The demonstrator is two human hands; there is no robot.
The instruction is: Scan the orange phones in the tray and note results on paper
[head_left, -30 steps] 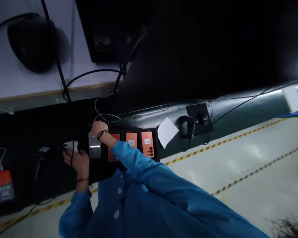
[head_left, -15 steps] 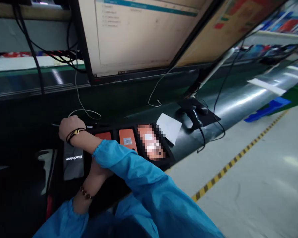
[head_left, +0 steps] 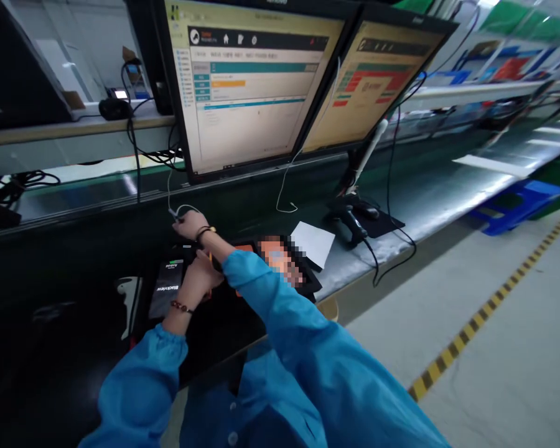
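Right hand pinches a white cable (plug end, seemingly) above phone.

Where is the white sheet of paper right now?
In the head view, the white sheet of paper lies on the bench right of centre, between the tray of orange phones and the black handheld scanner, below the two monitors.

Blue sleeves; orange phones; black tray; white paper; yellow-black striped floor line.
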